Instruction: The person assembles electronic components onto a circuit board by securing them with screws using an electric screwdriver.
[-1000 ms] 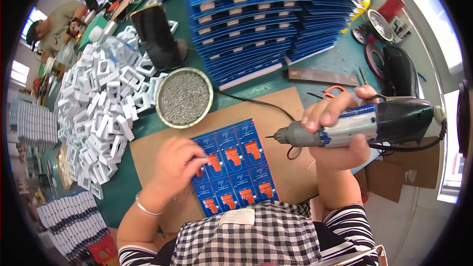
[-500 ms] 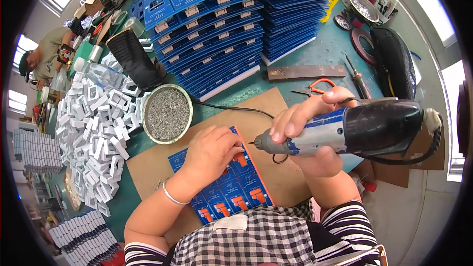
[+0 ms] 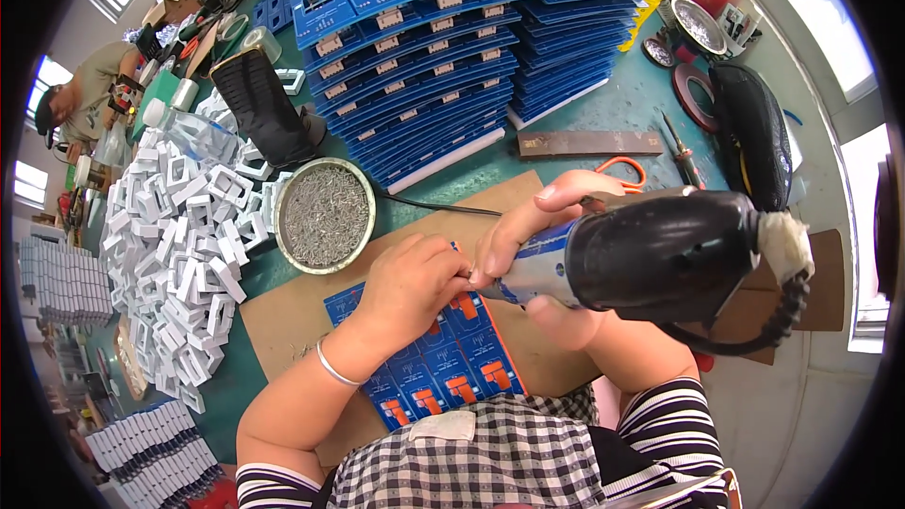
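Observation:
A blue circuit-board panel (image 3: 429, 372) with orange parts lies on brown cardboard in front of me. Over its far end is my left hand (image 3: 405, 287), thumb and fingertips pinched together; whatever they hold is hidden. My right hand (image 3: 537, 226) is wrapped round a corded electric screwdriver (image 3: 660, 250), black at the back and silver-blue in front. Held nearly level, the screwdriver points left, and its tip meets the left fingertips, which hide the bit. Small metal screws (image 3: 325, 212) fill a round bowl (image 3: 325, 270) beyond my left hand.
White plastic frames (image 3: 179, 264) are heaped at left. Tall stacks of blue boards (image 3: 415, 85) stand at the back. A metal bar (image 3: 589, 143), orange-handled scissors (image 3: 627, 170), a soldering iron (image 3: 681, 151) and a black pouch (image 3: 754, 132) lie at right. Another person (image 3: 90, 99) works far left.
The screwdriver has moved left and toward me, bringing its tip to my left fingertips. My left hand stays over the board, still pinched. The view has shifted slightly.

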The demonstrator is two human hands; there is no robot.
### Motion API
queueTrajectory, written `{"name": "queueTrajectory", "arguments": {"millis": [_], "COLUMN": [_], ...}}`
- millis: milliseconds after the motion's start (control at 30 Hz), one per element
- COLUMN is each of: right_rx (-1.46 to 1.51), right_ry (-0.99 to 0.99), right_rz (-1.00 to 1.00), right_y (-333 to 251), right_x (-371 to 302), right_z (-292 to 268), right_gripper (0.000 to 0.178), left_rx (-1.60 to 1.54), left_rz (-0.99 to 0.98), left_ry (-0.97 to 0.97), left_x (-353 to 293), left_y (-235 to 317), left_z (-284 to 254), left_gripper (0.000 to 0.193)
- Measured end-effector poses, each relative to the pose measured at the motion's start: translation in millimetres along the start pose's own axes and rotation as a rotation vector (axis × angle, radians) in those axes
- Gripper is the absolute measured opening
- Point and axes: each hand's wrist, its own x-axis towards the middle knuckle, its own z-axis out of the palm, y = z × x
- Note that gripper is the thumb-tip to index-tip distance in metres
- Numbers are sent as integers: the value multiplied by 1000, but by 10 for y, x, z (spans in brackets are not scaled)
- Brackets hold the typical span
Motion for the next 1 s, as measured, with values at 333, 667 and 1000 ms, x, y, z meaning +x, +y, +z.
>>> {"name": "queueTrajectory", "arguments": {"millis": [333,667,1000], "right_rx": [173,160,228], "right_ry": [64,188,333], "right_rz": [-77,22,-94], "right_y": [188,314,48], "right_x": [248,255,74], "right_z": [430,199,199], "right_gripper": [53,51,52], "left_rx": [-207,158,626], "left_rz": [-3,-395,-152], "left_ry": [-64,236,126], "left_x": [-130,-1510,-1544], "left_y": [-30,-437,-296], "left_z": [-243,-950,-557], "left_gripper": [15,8,3]}}
